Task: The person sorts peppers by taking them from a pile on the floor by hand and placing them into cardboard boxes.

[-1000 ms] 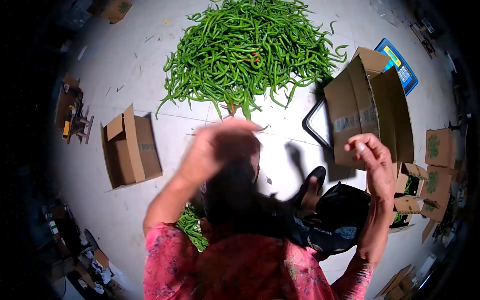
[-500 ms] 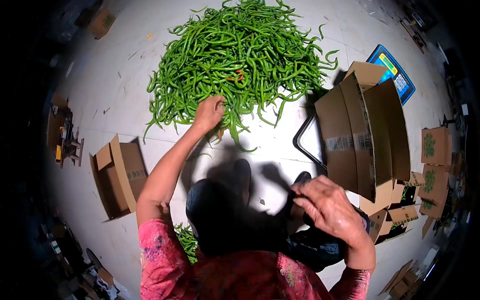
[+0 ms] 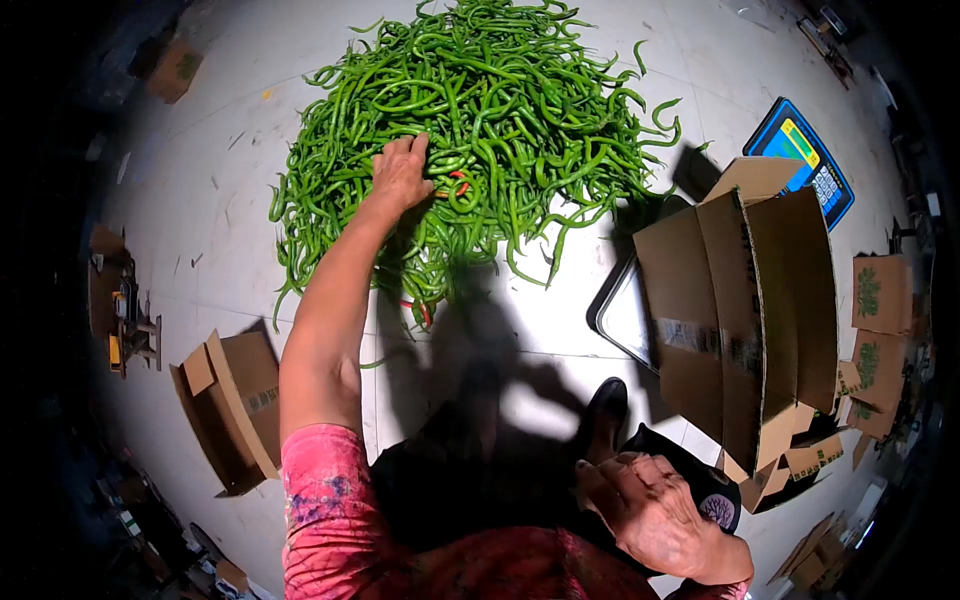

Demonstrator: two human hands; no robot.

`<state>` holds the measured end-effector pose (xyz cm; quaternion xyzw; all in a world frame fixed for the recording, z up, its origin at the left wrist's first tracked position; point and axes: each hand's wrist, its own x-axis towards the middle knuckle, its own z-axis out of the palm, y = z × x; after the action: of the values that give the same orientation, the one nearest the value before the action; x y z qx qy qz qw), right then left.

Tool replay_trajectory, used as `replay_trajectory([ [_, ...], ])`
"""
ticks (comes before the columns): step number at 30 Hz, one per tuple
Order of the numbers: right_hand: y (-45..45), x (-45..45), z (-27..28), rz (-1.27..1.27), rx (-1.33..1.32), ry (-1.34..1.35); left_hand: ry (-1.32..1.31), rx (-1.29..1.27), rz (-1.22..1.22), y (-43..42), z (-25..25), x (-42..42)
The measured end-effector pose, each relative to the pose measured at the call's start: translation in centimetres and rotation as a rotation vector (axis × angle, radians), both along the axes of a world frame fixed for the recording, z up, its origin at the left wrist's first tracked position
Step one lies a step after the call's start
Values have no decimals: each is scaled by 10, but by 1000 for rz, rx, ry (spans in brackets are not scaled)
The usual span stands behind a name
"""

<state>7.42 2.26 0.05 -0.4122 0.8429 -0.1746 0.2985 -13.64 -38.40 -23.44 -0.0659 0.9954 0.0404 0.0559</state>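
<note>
Across the pale tiled floor (image 3: pixel 225 190) sprawls the biggest thing going, a heaped pile of long, curly green peppers (image 3: pixel 470 110), up at top centre, ahead of the person. Over to its right, a tall, open brown cardboard box (image 3: pixel 690 290); well off to the left, a smaller open brown carton (image 3: pixel 255 375). Behind the tall box, a blue keypad unit with a yellow panel (image 3: pixel 800 160). And the left hand (image 3: pixel 400 175) is right on the pile, fingers slightly apart, grip impossible to tell! The right hand (image 3: pixel 655 510) sits low by the dark-clothed knee, fingers curled together, contents hidden. Just beside the left hand, one slim red pepper (image 3: pixel 461 187).
</note>
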Motion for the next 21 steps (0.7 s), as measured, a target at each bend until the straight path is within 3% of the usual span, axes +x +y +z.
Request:
replay_trajectory([
  [5, -3, -13, 0, 21, 9, 52, -91, -214, -67, 1, -12, -27],
  [13, 3, -12, -9, -50, 35, 146, -109, -176, -62, -5, -29, -39],
  [16, 4, -14, -10, -49, 28, 156, -252, -213, -106, -1, -16, -46],
  [21, 2, -22, -13, -72, 29, 127, -123, -75, -188, -13, -23, -34],
])
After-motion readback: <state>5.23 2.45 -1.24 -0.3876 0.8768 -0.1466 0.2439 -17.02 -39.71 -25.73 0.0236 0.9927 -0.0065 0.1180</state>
